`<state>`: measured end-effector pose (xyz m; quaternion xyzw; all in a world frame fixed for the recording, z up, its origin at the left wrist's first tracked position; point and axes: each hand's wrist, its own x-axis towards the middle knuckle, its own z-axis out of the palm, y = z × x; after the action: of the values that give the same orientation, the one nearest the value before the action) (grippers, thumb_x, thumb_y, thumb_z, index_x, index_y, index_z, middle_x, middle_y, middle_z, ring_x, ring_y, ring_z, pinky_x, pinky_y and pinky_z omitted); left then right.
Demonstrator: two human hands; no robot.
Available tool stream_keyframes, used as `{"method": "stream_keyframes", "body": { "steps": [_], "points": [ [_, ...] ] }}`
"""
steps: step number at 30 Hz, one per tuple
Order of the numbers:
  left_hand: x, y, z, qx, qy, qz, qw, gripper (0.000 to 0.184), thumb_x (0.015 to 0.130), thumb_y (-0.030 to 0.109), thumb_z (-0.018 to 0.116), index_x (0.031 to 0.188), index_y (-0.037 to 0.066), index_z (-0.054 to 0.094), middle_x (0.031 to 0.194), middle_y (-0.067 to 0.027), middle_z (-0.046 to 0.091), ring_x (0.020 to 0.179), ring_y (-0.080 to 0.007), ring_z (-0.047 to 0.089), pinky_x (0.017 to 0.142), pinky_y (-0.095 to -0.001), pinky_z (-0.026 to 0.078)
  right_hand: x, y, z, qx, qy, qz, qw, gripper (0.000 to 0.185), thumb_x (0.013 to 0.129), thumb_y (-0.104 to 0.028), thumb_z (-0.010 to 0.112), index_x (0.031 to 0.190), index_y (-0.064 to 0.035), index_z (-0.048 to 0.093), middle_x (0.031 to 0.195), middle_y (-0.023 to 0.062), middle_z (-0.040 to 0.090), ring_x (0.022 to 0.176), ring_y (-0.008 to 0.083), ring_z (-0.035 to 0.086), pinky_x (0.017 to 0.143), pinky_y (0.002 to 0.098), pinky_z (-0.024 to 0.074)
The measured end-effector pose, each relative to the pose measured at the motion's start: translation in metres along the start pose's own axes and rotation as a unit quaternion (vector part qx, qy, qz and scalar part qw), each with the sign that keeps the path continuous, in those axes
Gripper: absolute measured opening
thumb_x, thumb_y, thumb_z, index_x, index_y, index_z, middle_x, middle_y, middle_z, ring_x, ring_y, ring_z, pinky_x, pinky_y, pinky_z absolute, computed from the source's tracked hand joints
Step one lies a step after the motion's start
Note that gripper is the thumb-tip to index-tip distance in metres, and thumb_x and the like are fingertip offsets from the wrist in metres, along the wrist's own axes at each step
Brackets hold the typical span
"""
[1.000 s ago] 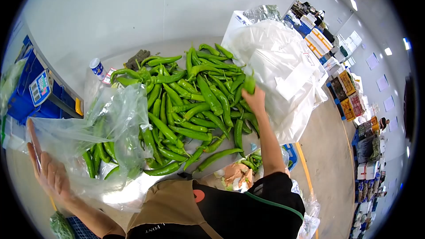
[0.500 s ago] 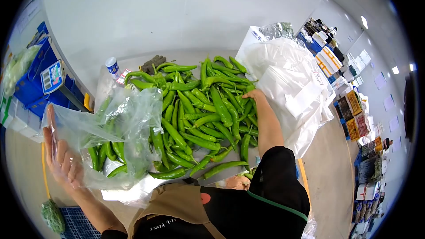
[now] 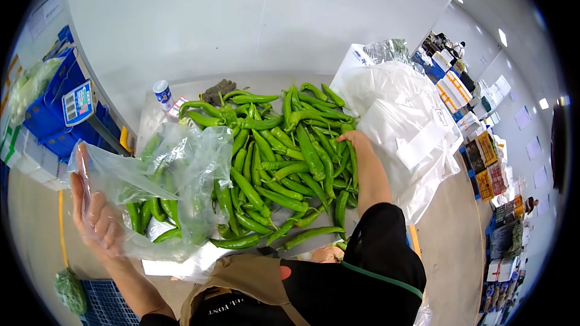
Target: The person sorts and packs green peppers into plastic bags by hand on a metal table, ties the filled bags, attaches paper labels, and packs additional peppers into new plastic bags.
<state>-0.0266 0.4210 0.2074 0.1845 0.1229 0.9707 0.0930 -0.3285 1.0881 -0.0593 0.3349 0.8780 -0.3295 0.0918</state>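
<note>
A broad pile of long green peppers (image 3: pixel 284 169) covers the work surface in front of me. My left hand (image 3: pixel 99 217) grips a clear plastic bag (image 3: pixel 199 151) at its left side, the fingers showing through the film and one finger raised. Several peppers show through the bag, which lies over the left of the pile; whether all of them are inside I cannot tell. At the pile's right edge, my right hand (image 3: pixel 357 140) is closed with its fingertips on a green pepper (image 3: pixel 353 166). Its other fingers are partly hidden.
A white plastic sack (image 3: pixel 393 115) stands right of the pile beside a white foam box (image 3: pixel 350 63). Behind the pile are a printed cup (image 3: pixel 162 95) and a dark cloth-like lump (image 3: pixel 217 91). At left stand a scale display (image 3: pixel 78 104) and blue crates (image 3: pixel 51 99).
The whole view has shifted slightly, moving the scene right and down. My right hand has drawn slightly nearer to me along the pile's right edge. My left hand still holds the bag.
</note>
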Motion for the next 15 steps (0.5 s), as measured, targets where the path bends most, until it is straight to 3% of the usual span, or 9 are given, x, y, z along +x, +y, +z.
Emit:
{"method": "stream_keyframes", "body": {
  "steps": [6, 9, 12, 14, 15],
  "points": [
    [0.003, 0.006, -0.002, 0.013, 0.014, 0.003, 1.0, 0.049, 0.101, 0.042, 0.016, 0.147, 0.029, 0.008, 0.06, -0.0072, 0.033, 0.038, -0.0143, 0.028, 0.029, -0.0272, 0.027, -0.009, 0.006, 0.003, 0.085, 0.012, -0.029, 0.996, 0.079, 0.052, -0.027, 0.086, 0.114, 0.0086, 0.053, 0.104, 0.0193, 0.063, 0.089, 0.0291, 0.063, 0.074, 0.0408, 0.0517],
    [0.004, 0.01, 0.0, 0.024, 0.015, 0.002, 1.0, 0.049, 0.101, 0.042, 0.016, 0.147, 0.03, 0.005, 0.06, -0.0071, 0.033, 0.039, -0.0141, 0.028, 0.029, -0.0269, 0.027, -0.069, -0.018, -0.029, 0.154, -0.041, 0.01, 0.987, 0.047, 0.059, -0.006, 0.077, 0.102, 0.0059, 0.061, 0.088, 0.0172, 0.065, 0.076, 0.0276, 0.064, 0.066, 0.0399, 0.0529],
    [0.006, 0.011, 0.008, 0.044, 0.012, 0.004, 0.999, 0.049, 0.101, 0.042, 0.016, 0.147, 0.029, 0.006, 0.058, -0.0048, 0.033, 0.037, -0.0121, 0.027, 0.028, -0.0262, 0.025, -0.15, -0.042, -0.053, 0.266, -0.043, -0.12, 0.955, 0.04, 0.062, -0.006, 0.076, 0.098, 0.0047, 0.062, 0.082, 0.0141, 0.065, 0.066, 0.0236, 0.062, 0.06, 0.0372, 0.0522],
    [0.009, 0.01, 0.009, 0.035, 0.004, 0.003, 0.999, 0.049, 0.101, 0.041, 0.017, 0.147, 0.029, 0.007, 0.057, -0.0028, 0.033, 0.036, -0.0103, 0.026, 0.027, -0.0256, 0.024, -0.178, -0.056, -0.066, 0.274, -0.039, -0.153, 0.949, 0.043, 0.061, -0.002, 0.076, 0.101, 0.0044, 0.06, 0.087, 0.013, 0.065, 0.071, 0.0225, 0.063, 0.063, 0.0361, 0.0525],
    [0.008, 0.011, 0.01, 0.038, 0.008, 0.013, 0.999, 0.049, 0.101, 0.041, 0.017, 0.147, 0.029, 0.008, 0.056, -0.0018, 0.033, 0.035, -0.0094, 0.025, 0.026, -0.0253, 0.023, -0.2, -0.065, -0.072, 0.279, -0.046, -0.217, 0.934, 0.042, 0.062, -0.003, 0.076, 0.101, 0.0023, 0.061, 0.088, 0.0109, 0.066, 0.072, 0.0216, 0.063, 0.064, 0.0352, 0.0524]
  ]
}}
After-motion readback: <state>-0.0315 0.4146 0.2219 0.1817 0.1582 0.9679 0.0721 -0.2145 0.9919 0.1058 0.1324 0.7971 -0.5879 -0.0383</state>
